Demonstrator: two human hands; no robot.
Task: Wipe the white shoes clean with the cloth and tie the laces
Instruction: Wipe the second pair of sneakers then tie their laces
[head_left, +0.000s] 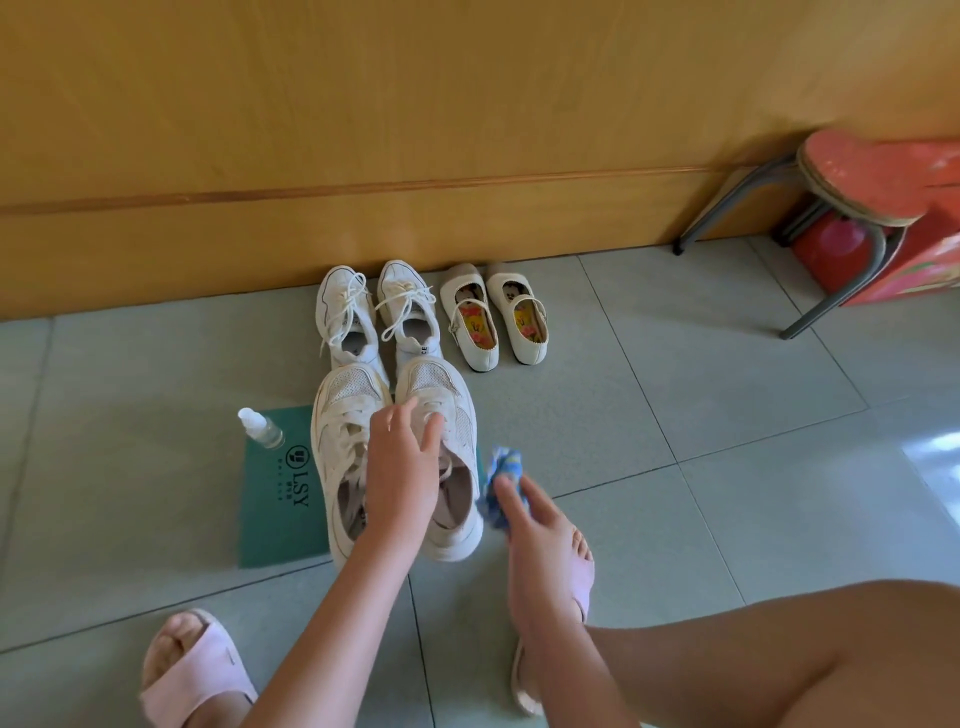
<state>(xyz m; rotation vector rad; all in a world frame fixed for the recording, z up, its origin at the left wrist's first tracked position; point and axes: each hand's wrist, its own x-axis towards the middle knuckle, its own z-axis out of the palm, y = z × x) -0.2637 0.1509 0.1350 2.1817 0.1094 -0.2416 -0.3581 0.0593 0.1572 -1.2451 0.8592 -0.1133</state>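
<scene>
Head view: the shoes (345, 415) are seen at frame centre, side by side, partly on a green mat (275, 499). The left hand (402, 467) is spread over their laces (343, 441), its grip wide. Just right of the shoes, the cloth (501, 478) is held bunched in the grip of the right hand (530, 519).

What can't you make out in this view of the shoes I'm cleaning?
- Head view: the left hand covers most of the laces of the near right sneaker, so tied or loose is unclear.
- The cloth is blurred and partly behind the right hand; its pattern is unreadable.
- The stool is cut off by the right edge.
- Small print on the green mat is too small.
</scene>
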